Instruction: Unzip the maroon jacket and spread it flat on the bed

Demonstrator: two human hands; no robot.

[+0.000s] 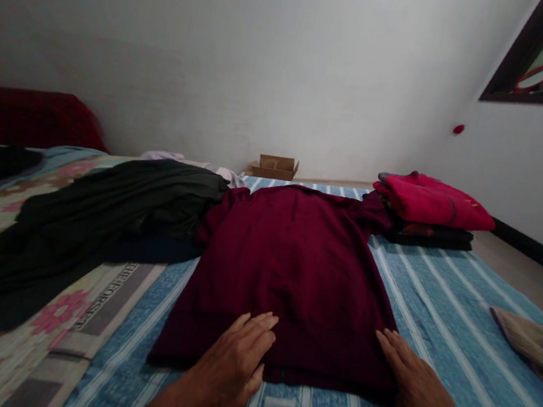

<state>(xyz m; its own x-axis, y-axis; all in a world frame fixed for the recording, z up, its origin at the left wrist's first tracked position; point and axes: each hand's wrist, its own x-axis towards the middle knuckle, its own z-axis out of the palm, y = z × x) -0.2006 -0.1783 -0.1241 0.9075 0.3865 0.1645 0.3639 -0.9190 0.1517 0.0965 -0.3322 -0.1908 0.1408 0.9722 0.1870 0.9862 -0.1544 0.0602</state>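
A maroon top (288, 260) lies spread face down or face up, I cannot tell which, with its hem toward me and its sleeves out at the far corners. My left hand (234, 360) rests on the hem near the middle, fingers stretched out flat. At the right corner of the hem, my right hand (412, 371) lies with extended fingers touching the cloth's edge. Neither hand grips anything that I can see. Under the garment is a blue and white striped bed sheet (125, 344).
Dark trousers or similar dark clothing (99, 206) sprawl on the left over a floral cover (59, 308). A folded pile topped by a pink-red garment (433, 203) stands at the back right. Behind is a cardboard box (277, 166); a beige cloth (534, 345) lies at the right edge.
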